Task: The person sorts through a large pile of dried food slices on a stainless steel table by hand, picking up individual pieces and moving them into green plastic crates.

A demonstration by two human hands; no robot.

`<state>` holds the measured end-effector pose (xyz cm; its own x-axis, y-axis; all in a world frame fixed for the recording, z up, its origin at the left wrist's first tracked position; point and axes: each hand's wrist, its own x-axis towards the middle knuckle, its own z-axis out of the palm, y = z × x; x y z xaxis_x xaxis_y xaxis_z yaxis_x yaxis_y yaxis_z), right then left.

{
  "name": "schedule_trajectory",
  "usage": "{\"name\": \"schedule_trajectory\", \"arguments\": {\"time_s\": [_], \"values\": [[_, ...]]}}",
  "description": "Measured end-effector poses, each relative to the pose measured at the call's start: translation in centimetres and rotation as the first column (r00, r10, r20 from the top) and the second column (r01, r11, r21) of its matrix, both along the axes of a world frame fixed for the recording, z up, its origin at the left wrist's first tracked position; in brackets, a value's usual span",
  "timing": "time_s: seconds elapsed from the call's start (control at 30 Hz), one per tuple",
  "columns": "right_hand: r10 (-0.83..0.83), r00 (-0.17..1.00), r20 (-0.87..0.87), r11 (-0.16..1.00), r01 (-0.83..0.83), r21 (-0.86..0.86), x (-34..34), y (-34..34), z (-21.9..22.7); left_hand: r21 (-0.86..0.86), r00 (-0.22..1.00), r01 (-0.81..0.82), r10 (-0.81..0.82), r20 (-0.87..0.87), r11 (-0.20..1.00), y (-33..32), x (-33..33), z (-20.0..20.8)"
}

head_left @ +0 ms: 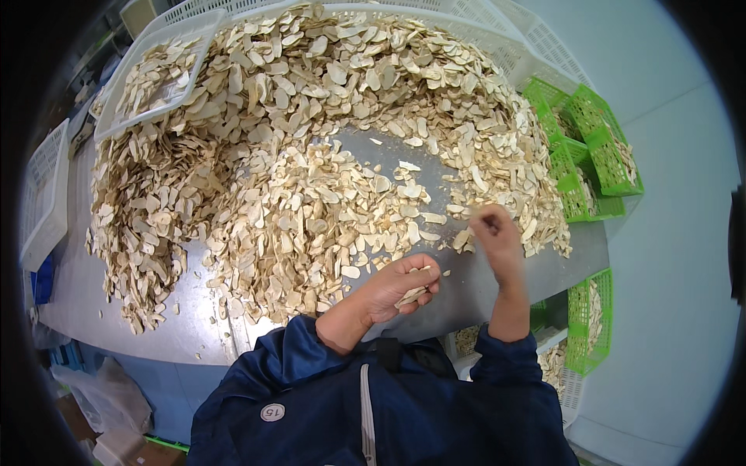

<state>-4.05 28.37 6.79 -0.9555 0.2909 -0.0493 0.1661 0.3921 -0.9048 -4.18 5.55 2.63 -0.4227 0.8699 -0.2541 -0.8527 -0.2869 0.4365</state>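
My left hand (398, 287) is closed around a few pale dried slices (413, 296), just past the table's near edge. To its right, my right hand (494, 233) is raised over the right part of the table, slightly blurred, with its fingers curled in. Whatever those fingers may hold is too hidden to make out. In front of both hands lies a loose heap of cream-coloured dried slices (311, 217), many of them oval. A higher bank of similar slices (342, 70) curves around behind it and down both sides.
Bare metal tabletop (357, 144) shows between the heaps. At the far left a white tray (167, 109) rests on the bank. Green baskets (598, 140) of slices stand to the right, with another green basket (588, 322) lower down. A clear plastic bag (109, 392) is at lower left.
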Motion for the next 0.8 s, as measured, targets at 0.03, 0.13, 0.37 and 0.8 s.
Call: {"name": "schedule_trajectory", "arguments": {"time_s": [0.03, 0.13, 0.37, 0.8], "values": [[-0.153, 0.987, -0.049, 0.955, 0.135, -0.264, 0.2, 0.7, -0.1, -0.006, 1.0, 0.001, -0.001, -0.003, 1.0, 0.0, 0.0, 0.1], [-0.155, 0.988, 0.012, 0.884, 0.144, -0.445, 0.0, 0.9, -0.1, -0.013, 1.0, 0.01, -0.01, -0.007, 1.0, 0.0, 0.1, 0.1], [0.299, 0.954, -0.007, 0.913, -0.284, 0.294, -3.8, -5.4, -0.8, -0.014, 0.999, 0.016, -0.016, -0.031, 1.0, 0.1, -0.2, 0.3], [0.043, 0.993, 0.107, 0.844, 0.021, -0.535, -3.1, -3.1, -0.8, -0.04, 0.999, -0.002, 0.0, -0.038, 0.999, 0.2, 0.2, 0.0]]}}
